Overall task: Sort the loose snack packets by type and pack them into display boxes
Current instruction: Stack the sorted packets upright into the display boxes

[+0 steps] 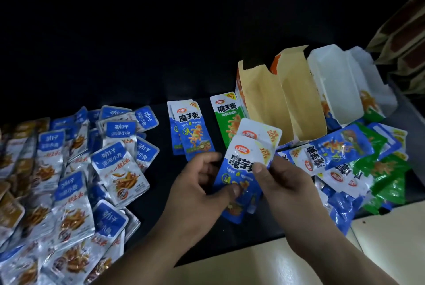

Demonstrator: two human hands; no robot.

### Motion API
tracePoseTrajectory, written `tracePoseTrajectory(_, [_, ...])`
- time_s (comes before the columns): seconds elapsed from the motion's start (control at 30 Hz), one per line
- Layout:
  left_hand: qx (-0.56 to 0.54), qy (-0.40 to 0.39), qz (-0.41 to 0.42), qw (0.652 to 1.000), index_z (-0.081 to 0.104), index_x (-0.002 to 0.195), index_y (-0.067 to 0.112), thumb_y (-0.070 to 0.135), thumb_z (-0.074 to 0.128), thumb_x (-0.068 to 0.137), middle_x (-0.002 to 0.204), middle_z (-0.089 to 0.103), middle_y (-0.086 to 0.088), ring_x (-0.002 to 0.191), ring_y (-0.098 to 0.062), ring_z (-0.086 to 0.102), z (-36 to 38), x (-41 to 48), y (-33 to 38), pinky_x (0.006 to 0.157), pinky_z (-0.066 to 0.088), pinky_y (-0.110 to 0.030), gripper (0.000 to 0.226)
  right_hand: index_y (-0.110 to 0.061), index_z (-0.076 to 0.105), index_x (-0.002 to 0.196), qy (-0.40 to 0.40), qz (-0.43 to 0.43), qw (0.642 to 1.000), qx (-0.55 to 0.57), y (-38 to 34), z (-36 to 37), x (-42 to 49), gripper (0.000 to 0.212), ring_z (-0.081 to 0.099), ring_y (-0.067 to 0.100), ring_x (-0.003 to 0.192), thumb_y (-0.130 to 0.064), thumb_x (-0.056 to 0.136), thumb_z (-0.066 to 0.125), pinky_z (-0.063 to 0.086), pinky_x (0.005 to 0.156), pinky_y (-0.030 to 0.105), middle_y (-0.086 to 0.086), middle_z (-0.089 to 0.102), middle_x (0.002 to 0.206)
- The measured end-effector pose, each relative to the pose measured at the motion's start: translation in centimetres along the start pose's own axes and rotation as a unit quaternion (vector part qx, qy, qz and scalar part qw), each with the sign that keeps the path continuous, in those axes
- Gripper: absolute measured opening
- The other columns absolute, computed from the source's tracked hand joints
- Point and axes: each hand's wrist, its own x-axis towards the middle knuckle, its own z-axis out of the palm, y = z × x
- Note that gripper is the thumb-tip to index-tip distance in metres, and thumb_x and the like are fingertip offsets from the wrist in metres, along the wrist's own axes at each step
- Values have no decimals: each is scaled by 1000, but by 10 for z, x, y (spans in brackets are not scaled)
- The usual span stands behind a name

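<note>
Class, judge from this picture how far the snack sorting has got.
Done: a small blue stack and a green stack lie sorted. In hand: the left hand and right hand hold blue packets. Left: the mixed heap on the right, the fish packets on the left, and the display boxes, which look empty.

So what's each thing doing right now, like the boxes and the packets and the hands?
Blue packets: held, fanned, above the table.
Left hand: holds their lower end.
Right hand: thumb pinches their front.
Sorted blue stack: lying flat.
Green packet: lying flat beside it.
Display boxes: tops open, no packets seen inside.
Fish packets: loose heap.
Mixed pile: unsorted.
</note>
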Motion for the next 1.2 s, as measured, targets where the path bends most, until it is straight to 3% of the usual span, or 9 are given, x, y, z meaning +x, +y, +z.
tracePoseTrajectory(0.13, [-29,-75,-28,996,70,117,32,5,72,94,106,79,9,100,-11,75,-1,-2,3,88,62,-37,36,-8,64,71,25,33,999,4,1,7,4,33,62,35,66,-28,94,73,57,68,38,19,67,69])
tracePoseTrajectory(0.23, [-51,-23,-53,997,71,115,28,4,68,97,100,80,7,93,-12,77,-8,6,5,84,63,-36,30,-16,68,75,-2,58,998,-17,-1,22,21,32,69,35,76,-43,91,72,59,75,55,20,70,80])
tracePoseTrajectory(0.33, [-29,86,-48,995,71,107,23,8,74,92,87,79,11,79,-7,76,-27,25,0,68,61,-23,22,-28,69,114,-13,35,997,-71,-10,37,33,30,70,-1,83,-47,90,71,60,82,28,-9,74,87])
tracePoseTrajectory(0.43, [92,159,-19,983,65,104,23,22,81,88,75,73,17,65,0,70,-46,42,-15,56,56,-21,23,-32,68,114,-17,-11,995,-93,-16,41,32,22,66,-10,82,-34,92,72,48,67,5,-16,72,88])
tracePoseTrajectory(0.57, [433,151,32,888,47,119,34,67,65,87,76,69,10,73,-9,70,-57,47,-24,55,49,-28,50,-38,65,115,-55,-11,993,-101,-8,40,17,25,73,11,84,-34,91,72,61,78,34,-15,74,91])
tracePoseTrajectory(0.7, [556,144,70,816,42,111,30,70,52,93,89,67,8,81,-17,71,-59,44,-20,57,44,-29,45,-29,75,97,-54,-44,989,-128,0,29,7,10,72,2,76,-21,91,75,52,70,10,-15,76,81])
tracePoseTrajectory(0.87, [464,80,249,846,64,94,25,32,68,91,92,59,8,85,-18,63,-38,35,-27,59,50,-33,9,-29,74,90,-35,-47,986,-154,6,6,7,10,70,-5,77,-19,91,75,50,72,9,-19,75,82])
tracePoseTrajectory(1.07, [327,-52,227,916,66,105,34,30,73,87,95,55,19,76,6,55,24,15,-26,68,48,-21,20,-24,77,92,15,-27,974,-226,19,-54,12,10,71,3,77,-34,87,77,57,80,33,-11,75,80])
tracePoseTrajectory(1.2, [369,-106,249,889,65,118,36,40,70,86,117,56,24,106,1,60,64,16,-24,86,55,-25,32,-28,75,97,96,-15,960,-263,33,-111,10,13,70,4,82,-34,85,78,57,81,35,-12,73,84])
